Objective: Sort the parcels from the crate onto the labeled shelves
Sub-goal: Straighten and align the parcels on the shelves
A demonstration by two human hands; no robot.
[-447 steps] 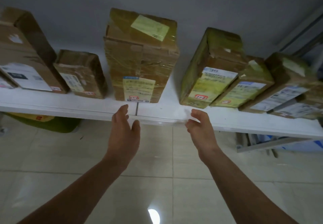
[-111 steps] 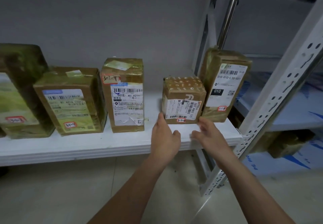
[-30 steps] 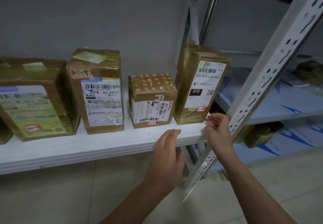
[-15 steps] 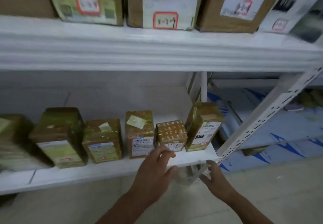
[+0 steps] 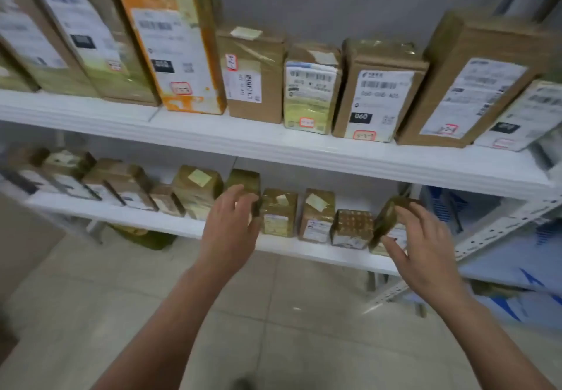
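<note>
Upper shelf (image 5: pixel 304 152): a row of taped cardboard parcels stood upright, among them an orange-printed parcel (image 5: pixel 176 40) and a box labelled 060 (image 5: pixel 377 91).

Lower shelf (image 5: pixel 152 219): a row of smaller tape-wrapped parcels, with a dotted box (image 5: pixel 352 225) near the right end.

Left hand (image 5: pixel 234 228): fingers spread and relaxed, nothing held, raised in front of a mid-row parcel (image 5: pixel 244 180); contact could not be told.

Right hand (image 5: pixel 422 246): fingers extended, nothing held, over the end parcel (image 5: pixel 386 219) beside the dotted box; contact unclear.

Tiled floor (image 5: pixel 289 313) below.
</note>
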